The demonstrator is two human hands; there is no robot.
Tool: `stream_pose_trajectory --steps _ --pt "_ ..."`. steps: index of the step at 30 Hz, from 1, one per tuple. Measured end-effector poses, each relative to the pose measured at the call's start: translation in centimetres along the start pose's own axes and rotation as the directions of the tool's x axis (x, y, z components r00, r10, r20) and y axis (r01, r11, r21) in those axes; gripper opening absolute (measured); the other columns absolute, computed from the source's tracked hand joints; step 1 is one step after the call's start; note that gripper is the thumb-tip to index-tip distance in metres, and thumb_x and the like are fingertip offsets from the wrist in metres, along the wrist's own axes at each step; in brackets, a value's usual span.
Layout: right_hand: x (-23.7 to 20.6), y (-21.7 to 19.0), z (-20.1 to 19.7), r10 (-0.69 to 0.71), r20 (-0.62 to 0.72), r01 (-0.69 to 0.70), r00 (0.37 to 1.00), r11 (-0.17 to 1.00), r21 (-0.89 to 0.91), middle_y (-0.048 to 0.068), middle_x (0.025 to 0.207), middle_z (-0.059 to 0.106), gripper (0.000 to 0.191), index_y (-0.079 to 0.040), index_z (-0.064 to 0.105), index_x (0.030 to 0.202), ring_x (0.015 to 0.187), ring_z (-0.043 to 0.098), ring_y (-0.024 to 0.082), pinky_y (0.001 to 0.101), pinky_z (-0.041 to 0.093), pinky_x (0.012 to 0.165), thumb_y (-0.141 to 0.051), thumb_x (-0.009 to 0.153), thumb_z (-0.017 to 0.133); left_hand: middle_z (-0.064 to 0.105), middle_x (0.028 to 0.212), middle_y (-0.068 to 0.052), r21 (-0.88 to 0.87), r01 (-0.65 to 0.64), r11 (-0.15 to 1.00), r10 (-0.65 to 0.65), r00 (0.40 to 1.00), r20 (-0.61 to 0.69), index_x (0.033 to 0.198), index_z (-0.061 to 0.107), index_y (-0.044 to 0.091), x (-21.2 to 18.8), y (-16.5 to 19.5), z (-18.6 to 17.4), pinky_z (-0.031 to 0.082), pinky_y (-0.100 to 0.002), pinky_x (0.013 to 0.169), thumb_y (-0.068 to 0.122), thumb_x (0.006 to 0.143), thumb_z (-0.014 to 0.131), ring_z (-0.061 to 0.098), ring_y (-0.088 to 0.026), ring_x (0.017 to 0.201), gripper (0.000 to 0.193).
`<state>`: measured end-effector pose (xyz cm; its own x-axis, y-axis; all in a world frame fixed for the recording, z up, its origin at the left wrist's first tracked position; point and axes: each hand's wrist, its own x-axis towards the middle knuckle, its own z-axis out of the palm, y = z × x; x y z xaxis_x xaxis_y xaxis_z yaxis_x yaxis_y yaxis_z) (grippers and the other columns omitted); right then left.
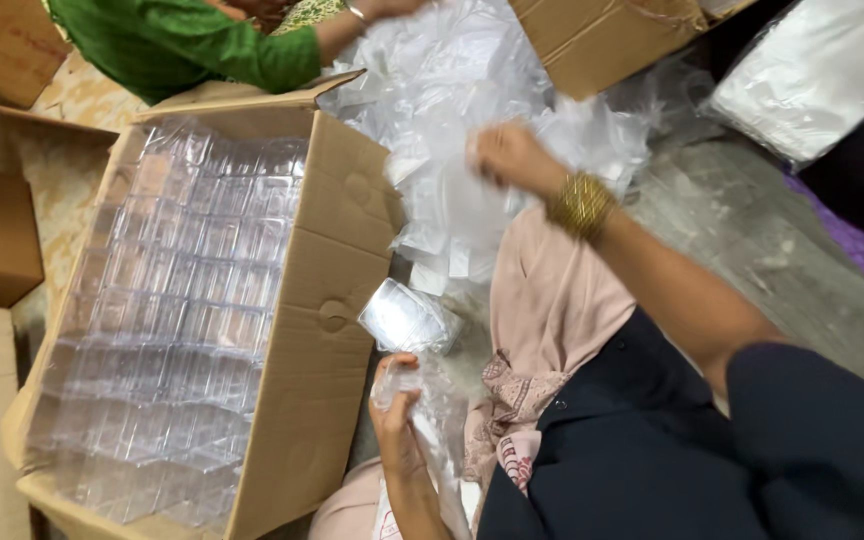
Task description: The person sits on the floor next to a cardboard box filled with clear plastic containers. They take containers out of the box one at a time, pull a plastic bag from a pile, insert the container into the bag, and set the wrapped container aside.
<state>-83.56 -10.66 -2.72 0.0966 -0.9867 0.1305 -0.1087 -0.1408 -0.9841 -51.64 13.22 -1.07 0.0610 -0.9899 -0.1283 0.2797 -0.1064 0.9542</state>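
Left hand (397,415): clamped on a clear plastic case (399,382), held just beside the cardboard box (327,290) wall | right hand (512,158): closed in the plastic bag pile (452,90) | case judged light, stiff, slippery, best gripped by its edges.

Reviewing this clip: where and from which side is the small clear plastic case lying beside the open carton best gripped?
Probably by its two long edges, coming from above. The clear plastic case lies flat and tilted on the floor beside the carton wall, its broad face up. The left hand is just below it, already holding crumpled clear film, so the right hand looks freer.
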Motion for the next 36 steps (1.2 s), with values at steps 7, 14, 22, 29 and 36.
stream_pose_trajectory --steps 7,14,22,29,36 --pt "12.1 -1.1 -3.4 -0.264 -0.334 0.290 0.905 0.956 0.031 0.005 0.093 0.067 0.018 -0.002 0.056 0.091 0.085 0.076 0.014 0.0300 0.063 0.073 -0.007 0.104 0.044 0.064 0.106 -0.009 0.013 0.040 0.999 -0.040 0.999 -0.034 0.106 0.067 -0.002 -0.6 -2.4 -2.2 0.042 -0.027 0.079 0.001 0.074 0.051 0.055 -0.015 0.087 0.036" --pt "9.4 -1.4 -0.2 -0.505 -0.202 0.371 0.839 0.802 -0.467 0.024 0.127 0.062 0.044 0.012 0.056 0.133 0.117 0.061 0.035 0.0391 0.050 0.100 -0.019 0.103 0.064 0.069 0.100 -0.014 -0.180 -0.056 0.982 0.044 0.997 -0.069 0.101 0.066 -0.008 0.0 -5.2 -3.0 0.055 -0.032 0.084 0.011 0.089 0.050 0.066 -0.020 0.091 0.028" --pt "1.7 -9.7 6.4 -0.280 0.461 0.336 0.842 0.941 -0.044 0.012 0.127 0.069 0.036 -0.001 0.062 0.133 0.116 0.067 0.023 0.0350 0.054 0.102 -0.029 0.114 0.048 0.072 0.111 -0.013 -0.150 -0.025 0.988 0.001 0.987 -0.158 0.119 0.068 -0.005 1.7 -4.6 -1.5 0.056 -0.033 0.089 0.026 0.099 0.061 0.070 -0.019 0.098 0.037" --pt "-12.1 -11.3 13.8 -0.105 0.654 0.308 0.749 0.929 -0.204 0.008 0.083 0.074 0.022 -0.003 0.073 0.097 0.079 0.071 0.016 0.0315 0.055 0.073 -0.025 0.093 0.072 0.065 0.101 0.000 -0.150 -0.163 0.975 0.132 0.972 -0.195 0.115 0.067 0.002 0.7 -4.8 -0.7 0.045 -0.023 0.077 0.024 0.103 0.075 0.057 -0.007 0.088 0.026" --pt "-14.5 -8.1 14.6 -0.131 0.442 0.206 0.887 0.970 -0.127 0.007 0.085 0.070 0.018 0.001 0.068 0.098 0.079 0.067 0.012 0.0305 0.053 0.072 -0.015 0.101 0.061 0.065 0.091 -0.001 -0.158 -0.121 0.980 0.088 0.975 -0.205 0.099 0.069 0.000 0.5 -2.4 0.4 0.045 -0.022 0.076 0.022 0.101 0.078 0.057 -0.007 0.082 0.024"
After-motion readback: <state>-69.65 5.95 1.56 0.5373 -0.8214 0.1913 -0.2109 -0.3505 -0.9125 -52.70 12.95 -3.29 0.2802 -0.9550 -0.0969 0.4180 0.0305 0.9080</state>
